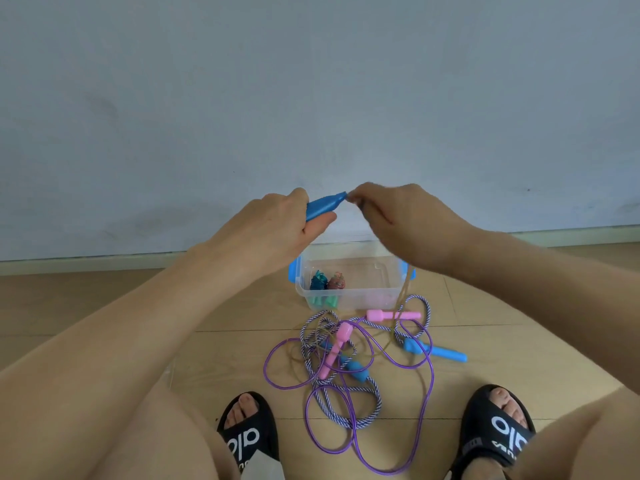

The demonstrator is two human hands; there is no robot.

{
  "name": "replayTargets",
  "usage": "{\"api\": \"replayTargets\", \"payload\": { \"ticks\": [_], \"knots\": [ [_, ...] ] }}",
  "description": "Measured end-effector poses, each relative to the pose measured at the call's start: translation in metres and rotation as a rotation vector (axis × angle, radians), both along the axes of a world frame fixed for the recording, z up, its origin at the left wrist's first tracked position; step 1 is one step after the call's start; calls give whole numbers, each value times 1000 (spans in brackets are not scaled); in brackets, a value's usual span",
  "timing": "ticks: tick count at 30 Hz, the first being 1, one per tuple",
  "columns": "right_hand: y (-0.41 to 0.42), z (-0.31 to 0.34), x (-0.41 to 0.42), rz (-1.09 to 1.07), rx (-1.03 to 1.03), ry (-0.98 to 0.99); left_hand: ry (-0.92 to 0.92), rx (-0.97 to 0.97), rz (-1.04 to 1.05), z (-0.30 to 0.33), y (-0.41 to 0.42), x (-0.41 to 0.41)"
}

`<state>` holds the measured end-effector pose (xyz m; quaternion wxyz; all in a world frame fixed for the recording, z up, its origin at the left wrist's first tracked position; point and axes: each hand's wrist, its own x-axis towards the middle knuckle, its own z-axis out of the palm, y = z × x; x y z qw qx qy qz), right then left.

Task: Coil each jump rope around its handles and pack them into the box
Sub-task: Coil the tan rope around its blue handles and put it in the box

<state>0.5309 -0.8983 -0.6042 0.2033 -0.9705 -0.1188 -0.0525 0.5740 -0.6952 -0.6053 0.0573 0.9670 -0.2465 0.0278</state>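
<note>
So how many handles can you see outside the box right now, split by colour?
Blue handles: 3, one in the left hand at, two on the floor at and
Pink handles: 2, at and
Total: 5
</note>
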Motion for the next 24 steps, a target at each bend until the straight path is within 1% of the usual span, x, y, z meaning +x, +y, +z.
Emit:
{"api": "replayTargets", "payload": {
  "ticks": [2, 3, 5, 7, 9, 12, 14, 16, 18, 20, 24],
  "knots": [
    [9, -6, -7, 10, -391, -63, -4, 44, 65, -2, -1, 1],
    [15, -7, -12, 42, -507, -103, -16, 77, 74, -5, -2, 0],
    [28, -5, -21, 112, -642, -108, -40, 140, 64, -10, -4, -2],
    [37, -1, -26, 181, -693, -56, -53, 185, 55, -14, -8, -6],
    [43, 5, -28, 228, -673, -21, -39, 220, 62, -15, -11, -10],
    [44, 6, -23, 236, -631, -63, 13, 232, 86, -15, -17, -16],
    [35, 1, -16, 226, -508, -61, -23, 257, 61, -15, -17, -18],
    [24, 2, -11, 240, -319, 42, -80, 300, 8, -13, -14, -17],
    [19, 8, -10, 267, -187, 115, -120, 345, -56, -11, -11, -16],
    [17, 10, -10, 283, -110, 186, -127, 388, -118, -12, -10, -16],
    [15, 10, -11, 281, 28, 317, -128, 388, -172, -13, -8, -19]
  ]
}}
